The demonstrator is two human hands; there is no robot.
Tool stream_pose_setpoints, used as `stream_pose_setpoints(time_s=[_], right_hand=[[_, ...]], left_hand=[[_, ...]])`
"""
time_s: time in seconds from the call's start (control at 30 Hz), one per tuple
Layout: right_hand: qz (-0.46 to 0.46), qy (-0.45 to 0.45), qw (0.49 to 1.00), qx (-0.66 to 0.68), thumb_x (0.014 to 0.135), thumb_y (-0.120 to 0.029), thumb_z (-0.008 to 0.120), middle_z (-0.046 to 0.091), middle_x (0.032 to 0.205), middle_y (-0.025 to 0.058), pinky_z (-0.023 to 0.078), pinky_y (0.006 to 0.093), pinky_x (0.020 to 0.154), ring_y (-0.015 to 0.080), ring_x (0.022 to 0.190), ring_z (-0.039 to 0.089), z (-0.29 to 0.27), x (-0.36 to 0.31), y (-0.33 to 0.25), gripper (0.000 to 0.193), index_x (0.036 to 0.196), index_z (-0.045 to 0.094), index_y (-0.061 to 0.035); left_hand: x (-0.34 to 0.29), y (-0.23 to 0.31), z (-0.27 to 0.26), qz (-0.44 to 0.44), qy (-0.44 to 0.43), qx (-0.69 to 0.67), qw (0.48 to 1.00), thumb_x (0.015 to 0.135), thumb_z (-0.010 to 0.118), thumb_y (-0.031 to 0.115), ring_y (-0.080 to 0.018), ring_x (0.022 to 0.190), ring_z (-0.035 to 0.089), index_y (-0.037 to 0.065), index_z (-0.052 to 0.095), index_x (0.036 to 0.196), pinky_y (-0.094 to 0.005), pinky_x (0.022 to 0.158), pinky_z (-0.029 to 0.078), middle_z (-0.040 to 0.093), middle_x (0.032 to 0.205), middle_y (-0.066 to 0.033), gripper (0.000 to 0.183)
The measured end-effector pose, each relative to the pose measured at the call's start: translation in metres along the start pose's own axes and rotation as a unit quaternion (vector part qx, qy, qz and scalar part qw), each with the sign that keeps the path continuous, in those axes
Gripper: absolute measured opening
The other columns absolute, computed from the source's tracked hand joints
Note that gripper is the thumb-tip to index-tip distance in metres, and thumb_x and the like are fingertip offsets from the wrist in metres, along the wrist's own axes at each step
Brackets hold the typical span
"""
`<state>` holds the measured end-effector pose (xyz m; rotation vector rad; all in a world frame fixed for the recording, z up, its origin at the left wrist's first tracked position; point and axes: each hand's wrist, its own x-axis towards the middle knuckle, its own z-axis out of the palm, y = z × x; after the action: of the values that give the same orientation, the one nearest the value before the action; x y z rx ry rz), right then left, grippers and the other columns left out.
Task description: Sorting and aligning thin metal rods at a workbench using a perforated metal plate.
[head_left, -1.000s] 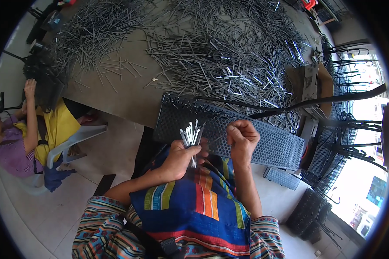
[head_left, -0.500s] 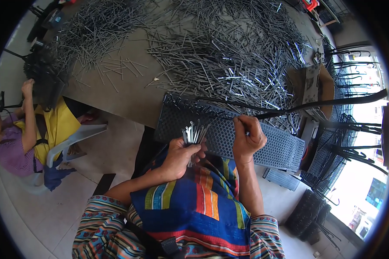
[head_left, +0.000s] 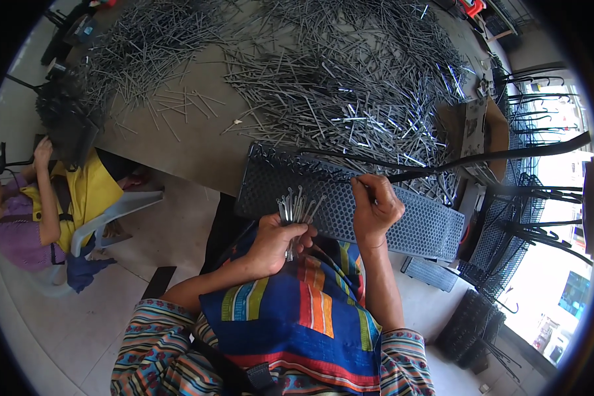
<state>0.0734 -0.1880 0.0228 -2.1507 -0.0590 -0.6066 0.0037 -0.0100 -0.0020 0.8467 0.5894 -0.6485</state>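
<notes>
A bundle of thin metal pins (head_left: 292, 210) with small looped ends fans upward from my left hand (head_left: 277, 245), which is closed round it above my lap. My right hand (head_left: 377, 206) is closed in a pinch at the row of small dark pieces (head_left: 323, 173) along a black bent rod (head_left: 482, 158). Whatever lies between its fingertips is too small to make out. Beneath both hands, a dark perforated panel (head_left: 416, 221) slants from the table edge over my lap, with the rod running along its far side.
Large heaps of loose metal pins (head_left: 350, 86) cover the table (head_left: 138, 142). An open cardboard box (head_left: 485, 135) stands at the right, near stacked mesh panels with hooked rods (head_left: 541, 191). At the left, a co-worker in a yellow apron (head_left: 92, 188) sits on a grey plastic chair (head_left: 115, 214).
My right hand has shifted slightly left along the row. The pins in my left hand have spread wider, with one leaning out to the right. The co-worker's raised hand has lowered a little.
</notes>
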Motion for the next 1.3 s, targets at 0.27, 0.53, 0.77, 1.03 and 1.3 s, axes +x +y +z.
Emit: stream_pose_setpoints(time_s=[0.27, 0.53, 0.77, 1.03, 1.3], right_hand=[[-0.103, -0.08, 0.985, -0.116, 0.074, 0.001, 0.072, 0.065, 0.077, 0.0076, 0.049, 0.0304, 0.056, 0.0229, 0.063, 0.065, 0.01, -0.006, 0.003, 0.014, 0.087, 0.07, -0.0046], [-0.076, -0.085, 0.985, -0.127, 0.075, 0.0, 0.072, 0.065, 0.076, 0.0065, 0.047, 0.0293, 0.054, 0.0182, 0.061, 0.064, 0.007, -0.01, 0.001, 0.014, 0.089, 0.07, -0.0037], [0.349, -0.175, 0.821, 0.417, 0.081, 0.005, 0.064, 0.068, 0.078, 0.0122, 0.04, 0.0199, 0.044, 0.0089, 0.047, 0.052, -0.007, -0.039, 0.008, 0.008, 0.089, 0.064, 0.0034], [0.262, 0.032, 0.915, 0.306, 0.084, 0.007, 0.063, 0.065, 0.072, 0.0091, 0.036, 0.0188, 0.041, 0.006, 0.045, 0.049, -0.019, -0.021, 0.005, 0.006, 0.085, 0.061, 0.0016], [-0.028, -0.015, 0.999, -0.041, 0.078, 0.004, 0.071, 0.064, 0.07, 0.0047, 0.044, 0.023, 0.051, 0.01, 0.056, 0.059, -0.005, -0.003, 0.009, 0.008, 0.08, 0.065, -0.0016]], left_hand=[[-0.001, 0.002, 0.004, -0.014, -0.007, -0.005, 1.0, 0.089, 0.06, 0.004, -0.0138, 0.066, 0.063, 0.002, 0.064, 0.098, -0.0253, 0.055, 0.047, 0.068, 0.082, -0.0095, 0.01], [0.001, 0.001, -0.004, -0.033, -0.029, -0.042, 0.998, 0.091, 0.061, 0.006, -0.013, 0.066, 0.061, 0.003, 0.063, 0.098, -0.0252, 0.056, 0.046, 0.066, 0.079, -0.0068, 0.009], [0.0, 0.002, 0.004, -0.097, -0.122, -0.091, 0.984, 0.093, 0.06, 0.01, -0.0154, 0.07, 0.062, 0.001, 0.064, 0.102, -0.0269, 0.059, 0.048, 0.066, 0.084, -0.0078, 0.014], [0.0, -0.001, 0.005, -0.028, -0.019, -0.013, 0.999, 0.09, 0.058, 0.004, -0.0161, 0.07, 0.066, 0.001, 0.065, 0.106, -0.0262, 0.06, 0.052, 0.069, 0.085, -0.0089, 0.018], [-0.001, 0.004, 0.013, -0.023, -0.023, 0.0, 0.999, 0.088, 0.055, 0.0, -0.0164, 0.071, 0.066, 0.001, 0.065, 0.101, -0.026, 0.058, 0.05, 0.069, 0.086, -0.0106, 0.016]])
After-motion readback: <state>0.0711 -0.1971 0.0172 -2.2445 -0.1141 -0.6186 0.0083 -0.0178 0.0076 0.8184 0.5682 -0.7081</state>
